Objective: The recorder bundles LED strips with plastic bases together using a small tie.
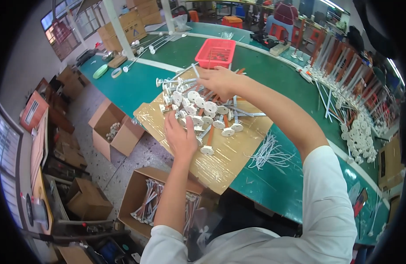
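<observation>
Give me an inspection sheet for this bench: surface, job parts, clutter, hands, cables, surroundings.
Surface: green table with a taped cardboard sheet laid over its near edge.
Job's things: heap of white disc-footed rods on the cardboard.
Clutter: red basket behind the heap; loose white ties on the green; more rods piled far right.
Grippers: left hand rests on the heap's near side; right hand over its far side, grip unclear.
Cables: nothing seen.
Surroundings: open cardboard boxes on the floor, one with rods inside; stacked cartons by the windows.
</observation>
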`<state>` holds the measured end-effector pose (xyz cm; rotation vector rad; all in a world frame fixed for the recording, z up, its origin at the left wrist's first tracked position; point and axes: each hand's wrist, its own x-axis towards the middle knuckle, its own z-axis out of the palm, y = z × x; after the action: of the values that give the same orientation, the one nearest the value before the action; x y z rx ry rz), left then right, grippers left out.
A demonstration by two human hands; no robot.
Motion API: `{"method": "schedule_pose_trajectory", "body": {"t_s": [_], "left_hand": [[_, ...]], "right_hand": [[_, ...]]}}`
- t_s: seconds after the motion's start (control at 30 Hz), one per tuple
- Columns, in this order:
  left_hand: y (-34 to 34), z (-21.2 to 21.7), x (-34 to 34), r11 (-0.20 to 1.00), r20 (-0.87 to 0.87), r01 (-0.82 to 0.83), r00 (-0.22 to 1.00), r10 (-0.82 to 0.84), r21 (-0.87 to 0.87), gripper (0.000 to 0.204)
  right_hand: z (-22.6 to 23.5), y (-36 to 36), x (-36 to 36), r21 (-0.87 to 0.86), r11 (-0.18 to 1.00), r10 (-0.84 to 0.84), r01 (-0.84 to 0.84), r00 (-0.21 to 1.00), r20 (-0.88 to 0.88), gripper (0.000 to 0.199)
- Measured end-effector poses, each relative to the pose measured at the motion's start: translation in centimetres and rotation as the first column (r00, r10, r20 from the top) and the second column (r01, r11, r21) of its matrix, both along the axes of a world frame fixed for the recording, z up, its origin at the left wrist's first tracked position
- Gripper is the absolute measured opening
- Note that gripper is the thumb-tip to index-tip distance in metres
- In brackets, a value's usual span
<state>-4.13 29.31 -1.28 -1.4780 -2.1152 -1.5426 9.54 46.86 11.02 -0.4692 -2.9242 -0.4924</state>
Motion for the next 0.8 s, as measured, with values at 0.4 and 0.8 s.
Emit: {"method": "schedule_pose_trajectory", "body": {"t_s": [0.4, 0.8], "left_hand": [[-0.1, -0.1, -0.3, 0.999, -0.006, 0.042, 0.999, -0.042, 0.000, 0.050], [0.0, -0.5, -0.6, 0.993, 0.026, 0.019, 0.999, -0.022, 0.120, 0.045]], "right_hand": [[-2.9, 0.3, 2.4, -0.340, 0.930, 0.131, -0.143, 0.990, -0.058, 0.026], [-0.9, -0.6, 5.9, -0.143, 0.986, 0.032, -0.091, 0.928, -0.371, 0.036]]}}
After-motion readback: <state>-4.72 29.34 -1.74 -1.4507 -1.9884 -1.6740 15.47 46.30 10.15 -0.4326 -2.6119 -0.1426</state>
